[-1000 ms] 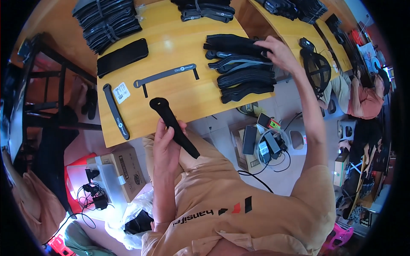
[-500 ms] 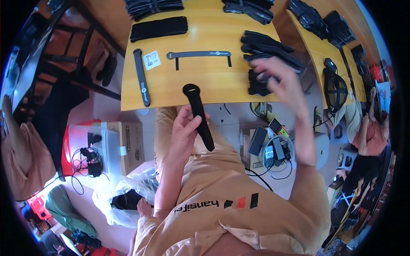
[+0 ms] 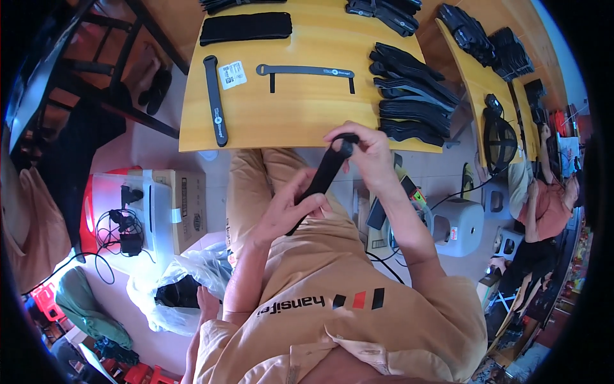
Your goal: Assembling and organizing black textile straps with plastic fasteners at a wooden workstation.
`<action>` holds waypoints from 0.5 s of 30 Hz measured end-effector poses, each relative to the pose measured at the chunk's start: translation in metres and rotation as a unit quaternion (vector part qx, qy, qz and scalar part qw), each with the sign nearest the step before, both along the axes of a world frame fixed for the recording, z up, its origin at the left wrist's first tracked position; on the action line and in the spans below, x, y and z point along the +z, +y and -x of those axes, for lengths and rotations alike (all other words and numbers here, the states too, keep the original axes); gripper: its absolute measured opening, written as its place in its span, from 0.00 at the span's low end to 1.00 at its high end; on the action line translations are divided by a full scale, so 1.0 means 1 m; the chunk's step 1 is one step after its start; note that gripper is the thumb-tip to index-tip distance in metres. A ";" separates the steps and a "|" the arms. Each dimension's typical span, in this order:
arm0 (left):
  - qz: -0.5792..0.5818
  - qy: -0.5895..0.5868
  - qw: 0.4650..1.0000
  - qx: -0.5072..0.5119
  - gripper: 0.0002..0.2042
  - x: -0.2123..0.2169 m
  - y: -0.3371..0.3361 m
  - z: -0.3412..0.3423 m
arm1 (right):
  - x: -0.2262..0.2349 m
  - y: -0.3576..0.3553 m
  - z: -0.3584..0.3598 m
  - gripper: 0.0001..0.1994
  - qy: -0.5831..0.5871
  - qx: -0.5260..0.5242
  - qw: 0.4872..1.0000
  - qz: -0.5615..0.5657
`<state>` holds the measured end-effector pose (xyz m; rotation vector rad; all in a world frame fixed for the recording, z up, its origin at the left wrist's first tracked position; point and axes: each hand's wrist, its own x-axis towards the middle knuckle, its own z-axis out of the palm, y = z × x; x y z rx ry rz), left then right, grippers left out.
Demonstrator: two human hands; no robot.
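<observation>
A black hook-and-loop strap (image 3: 325, 176) slants between my two hands in front of the table's near edge. My left hand (image 3: 291, 208) is closed round its lower part, thumb on top. At the strap's upper end, my right hand (image 3: 368, 150) pinches the rounded head, which looks bent over. Past my hands on the table lie a grey strap (image 3: 307, 70) set crosswise with two short black strips (image 3: 272, 83) under it. Another grey strap (image 3: 216, 102) lies lengthwise at the left, beside a white label (image 3: 232, 75).
Piles of black straps (image 3: 416, 96) line the right edge of the yellow table (image 3: 300, 115). A flat black stack (image 3: 246, 29) lies at the far left. Below stand a carton (image 3: 188, 205), a plastic bag (image 3: 185, 269) and a grey stool (image 3: 459, 227). Another person (image 3: 550, 205) is at the right.
My right hand has come from the strap piles to the held strap and now grips its upper end. The strap has tilted the other way, and my view has shifted slightly.
</observation>
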<state>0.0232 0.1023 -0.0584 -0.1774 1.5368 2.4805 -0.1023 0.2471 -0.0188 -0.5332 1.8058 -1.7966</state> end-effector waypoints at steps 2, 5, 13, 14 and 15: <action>-0.075 -0.034 0.994 -0.076 0.12 -0.001 -0.004 -0.004 | -0.002 0.008 0.011 0.11 -0.025 -0.004 0.999 0.038; -0.084 -0.048 0.989 -0.113 0.12 -0.003 -0.006 -0.010 | -0.008 0.009 0.013 0.12 -0.058 -0.004 0.996 0.067; 0.236 -0.070 0.969 -0.025 0.10 -0.002 -0.018 -0.004 | -0.010 0.016 0.023 0.11 0.012 0.030 0.999 0.009; 0.267 -0.004 0.964 0.012 0.10 -0.003 -0.022 -0.002 | -0.010 0.018 0.023 0.11 0.031 0.020 0.999 0.030; 0.296 0.060 0.952 0.048 0.12 -0.002 -0.028 0.000 | -0.010 0.020 0.024 0.11 0.048 0.008 0.998 0.050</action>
